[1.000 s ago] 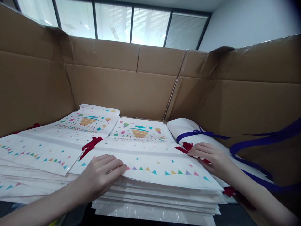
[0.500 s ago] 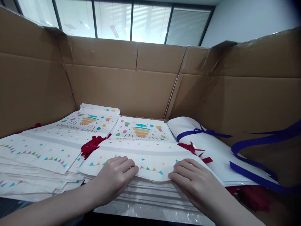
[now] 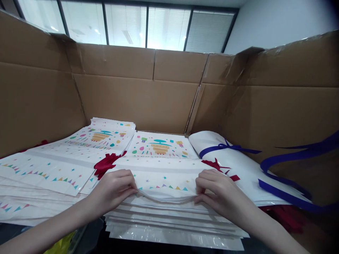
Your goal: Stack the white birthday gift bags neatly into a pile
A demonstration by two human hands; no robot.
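A stack of white birthday-print bags [image 3: 161,165] with red ribbon drawstrings lies in front of me. My left hand [image 3: 112,192] pinches the near edge of the top bag on its left side. My right hand [image 3: 218,194] pinches the same edge on the right. Between my hands the edge is lifted and bunched a little above the stack [image 3: 172,225] below. Red ribbons [image 3: 106,163] stick out at both sides of the top bag.
A second stack of the same bags [image 3: 53,165] lies to the left. A white bag with a blue ribbon [image 3: 230,155] lies at the right, with loose blue ribbon [image 3: 286,176] trailing. Tall cardboard walls [image 3: 137,95] enclose the area on three sides.
My right hand came from the red ribbon at the right to the bag's near edge. Both hands went from lying flat to pinching that edge, which now lifts and bunches between them.
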